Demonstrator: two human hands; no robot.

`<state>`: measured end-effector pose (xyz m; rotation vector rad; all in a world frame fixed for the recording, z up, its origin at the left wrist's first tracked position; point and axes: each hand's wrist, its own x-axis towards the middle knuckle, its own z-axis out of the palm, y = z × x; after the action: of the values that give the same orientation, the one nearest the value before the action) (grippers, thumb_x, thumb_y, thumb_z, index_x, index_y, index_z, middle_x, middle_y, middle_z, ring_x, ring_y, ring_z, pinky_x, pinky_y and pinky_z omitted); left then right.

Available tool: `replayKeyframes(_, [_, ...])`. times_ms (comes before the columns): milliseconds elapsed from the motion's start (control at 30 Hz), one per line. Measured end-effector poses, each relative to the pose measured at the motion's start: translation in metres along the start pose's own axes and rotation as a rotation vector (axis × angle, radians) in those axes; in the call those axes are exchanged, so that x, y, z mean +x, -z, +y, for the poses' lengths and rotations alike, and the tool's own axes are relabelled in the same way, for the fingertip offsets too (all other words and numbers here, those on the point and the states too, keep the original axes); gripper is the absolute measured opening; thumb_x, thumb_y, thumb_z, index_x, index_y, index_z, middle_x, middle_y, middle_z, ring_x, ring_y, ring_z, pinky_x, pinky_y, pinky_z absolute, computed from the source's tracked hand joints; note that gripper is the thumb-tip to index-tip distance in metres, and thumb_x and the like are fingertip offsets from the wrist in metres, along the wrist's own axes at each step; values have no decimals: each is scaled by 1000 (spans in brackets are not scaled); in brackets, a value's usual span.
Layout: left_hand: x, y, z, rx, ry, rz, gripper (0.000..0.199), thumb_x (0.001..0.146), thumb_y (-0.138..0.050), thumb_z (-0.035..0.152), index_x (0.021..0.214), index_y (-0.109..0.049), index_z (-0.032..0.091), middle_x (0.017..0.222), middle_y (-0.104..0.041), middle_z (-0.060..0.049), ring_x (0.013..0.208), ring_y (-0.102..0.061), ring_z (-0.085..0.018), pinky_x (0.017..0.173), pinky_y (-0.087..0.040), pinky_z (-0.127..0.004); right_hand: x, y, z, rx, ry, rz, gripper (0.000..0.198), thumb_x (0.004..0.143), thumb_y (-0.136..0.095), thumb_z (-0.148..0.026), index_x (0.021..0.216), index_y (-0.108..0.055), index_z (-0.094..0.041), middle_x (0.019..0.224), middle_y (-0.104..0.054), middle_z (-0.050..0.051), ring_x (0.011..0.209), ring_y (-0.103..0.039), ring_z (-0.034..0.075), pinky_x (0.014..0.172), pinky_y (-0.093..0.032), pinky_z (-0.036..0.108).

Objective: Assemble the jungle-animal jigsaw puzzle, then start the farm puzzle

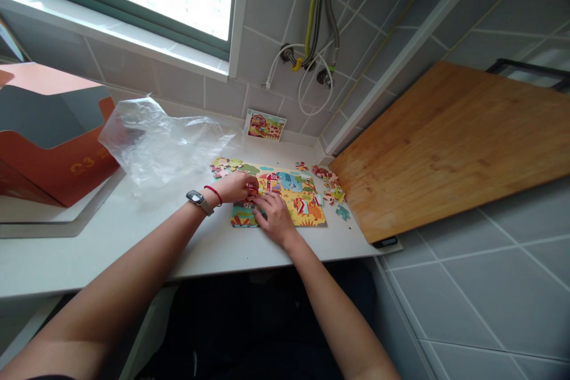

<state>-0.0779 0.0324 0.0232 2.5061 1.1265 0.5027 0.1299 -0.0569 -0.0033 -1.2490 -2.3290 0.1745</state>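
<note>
A colourful jigsaw puzzle with farm and animal pictures lies on the white counter in front of me. Over its left part, my left hand is closed in a pinch on a small red puzzle piece, partly hidden by the fingers. My right hand rests on the puzzle's lower middle, fingers stretched out and fingertips close to the left hand. Loose puzzle pieces lie in a pile at the upper left and another pile on the right. A single teal piece sits near the right edge.
A picture card leans on the tiled wall behind. Crumpled clear plastic and an open orange box stand to the left. A wooden board leans at the right. Cables and hoses hang above.
</note>
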Motion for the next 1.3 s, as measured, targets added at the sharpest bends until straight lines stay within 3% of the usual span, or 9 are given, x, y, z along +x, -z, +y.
replayKeyframes(133, [0, -5, 2, 10, -19, 57, 34, 88, -51, 10, 106, -79, 19, 102, -78, -10, 95, -73, -26, 89, -59, -37, -2, 2, -12, -67, 7, -38, 37, 101, -67, -41, 135, -73, -27, 130, -68, 13, 127, -57, 31, 111, -49, 51])
replayKeyframes(300, [3, -22, 11, 13, -132, 97, 36, 104, -52, 28, 135, -71, 24, 147, -64, -12, 136, -59, -30, 118, -45, -47, -18, 9, -15, -26, 45, -45, 35, 100, -69, -41, 130, -75, -24, 126, -66, 13, 124, -59, 29, 112, -50, 48])
replayKeyframes(400, [7, -31, 16, 23, -243, 13, 42, 110, -45, 44, 143, -67, 31, 162, -52, -6, 153, -41, -31, 127, -30, -51, -35, 17, -12, -12, 56, -74, 36, 100, -68, -39, 131, -74, -23, 124, -65, 13, 121, -60, 29, 109, -53, 48])
replayKeyframes(500, [10, -33, 16, 45, -237, -112, 48, 113, -35, 49, 143, -67, 33, 168, -45, -2, 159, -29, -34, 127, -25, -53, -50, 26, -8, -4, 72, -99, 38, 101, -67, -37, 135, -73, -23, 126, -65, 14, 122, -60, 30, 109, -53, 49])
replayKeyframes(567, [10, -31, 13, 65, -171, -151, 50, 113, -31, 50, 145, -66, 35, 170, -41, 0, 159, -28, -35, 127, -23, -56, -57, 32, -6, 5, 77, -107, 39, 101, -67, -36, 138, -71, -24, 130, -65, 14, 126, -60, 30, 111, -52, 50])
replayKeyframes(700, [9, -26, 1, 56, -61, -104, 52, 112, -31, 52, 144, -67, 34, 169, -42, -2, 157, -33, -35, 126, -25, -56, -67, 39, 0, 23, 60, -96, 39, 101, -67, -34, 140, -70, -28, 137, -65, 13, 132, -59, 30, 114, -51, 51])
replayKeyframes(867, [9, -18, -9, -13, -68, -96, 53, 110, -35, 53, 135, -73, 27, 164, -50, -7, 156, -39, -32, 126, -31, -50, -71, 48, 15, 1, -9, -64, 35, 104, -61, -32, 137, -73, -30, 139, -67, 10, 133, -59, 28, 117, -49, 52])
replayKeyframes(1033, [7, -11, -10, -36, -112, -112, 44, 106, -46, 45, 127, -77, 23, 153, -63, -9, 149, -50, -25, 126, -35, -39, -63, 54, 32, -67, -80, -128, 40, 104, -63, -35, 143, -69, -30, 150, -63, 9, 146, -49, 32, 123, -41, 58])
replayKeyframes(1300, [-1, -2, -9, -58, -96, -149, 37, 101, -50, 40, 118, -79, 24, 143, -70, -8, 141, -59, -26, 120, -44, -40, -26, 41, 57, -15, -162, -52, 34, 103, -60, -19, 131, -77, -29, 142, -69, 9, 136, -57, 27, 122, -43, 51])
